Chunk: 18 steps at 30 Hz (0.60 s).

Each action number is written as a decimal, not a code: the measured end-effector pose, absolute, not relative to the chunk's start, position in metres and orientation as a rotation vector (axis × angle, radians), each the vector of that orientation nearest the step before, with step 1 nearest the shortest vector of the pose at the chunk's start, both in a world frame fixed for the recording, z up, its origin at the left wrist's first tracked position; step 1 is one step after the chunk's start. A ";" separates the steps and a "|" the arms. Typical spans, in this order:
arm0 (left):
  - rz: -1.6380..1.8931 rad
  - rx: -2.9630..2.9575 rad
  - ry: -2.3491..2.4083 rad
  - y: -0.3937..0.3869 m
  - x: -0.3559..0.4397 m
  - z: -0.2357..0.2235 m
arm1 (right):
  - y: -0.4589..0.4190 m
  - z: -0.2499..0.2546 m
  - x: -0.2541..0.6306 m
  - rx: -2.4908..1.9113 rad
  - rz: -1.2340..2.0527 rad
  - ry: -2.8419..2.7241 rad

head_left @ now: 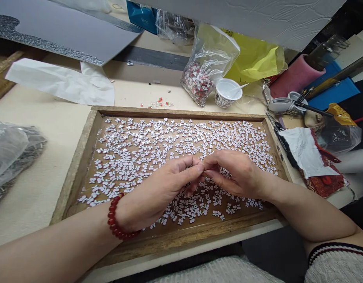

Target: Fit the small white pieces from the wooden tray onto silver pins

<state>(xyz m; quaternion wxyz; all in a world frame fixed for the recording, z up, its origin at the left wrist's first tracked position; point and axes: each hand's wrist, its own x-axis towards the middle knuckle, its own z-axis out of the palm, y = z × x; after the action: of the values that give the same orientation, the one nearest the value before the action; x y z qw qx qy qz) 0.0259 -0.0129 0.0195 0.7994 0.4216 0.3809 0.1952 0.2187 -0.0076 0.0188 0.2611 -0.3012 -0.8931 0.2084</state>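
A shallow wooden tray [81,153] lies in front of me, strewn with several small white flower-shaped pieces [158,141]. Both hands hover over the tray's middle. My left hand [160,188], with a red bead bracelet [115,220] on the wrist, has its fingers pinched together. My right hand [234,173] is pinched too, and its fingertips meet those of the left. Whatever sits between the fingertips is too small to make out.
Behind the tray stand a clear bag of red-and-white pieces [202,70], a small white cup [227,92], a yellow bag [255,57] and crumpled white paper [63,82]. A plastic bag [10,153] lies at left. Tools, a pink roll [296,76] and cloth crowd the right.
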 end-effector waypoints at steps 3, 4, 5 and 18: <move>0.414 0.906 0.815 -0.013 0.026 0.019 | -0.008 0.018 0.219 -0.818 0.563 -2.420; 0.414 0.905 0.815 -0.012 0.026 0.019 | -0.008 0.018 0.219 -0.818 0.558 -2.420; 0.414 0.906 0.815 -0.012 0.026 0.019 | -0.008 0.018 0.219 -0.820 0.555 -2.420; 0.417 0.920 0.818 -0.013 0.026 0.019 | -0.008 0.019 0.219 -0.816 0.574 -2.418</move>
<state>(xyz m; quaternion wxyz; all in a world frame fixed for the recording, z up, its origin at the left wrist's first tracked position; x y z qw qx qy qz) 0.0255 -0.0128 0.0190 0.7963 0.4282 0.3807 0.1939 0.2185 -0.0083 0.0186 0.2600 -0.3013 -0.8926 0.2120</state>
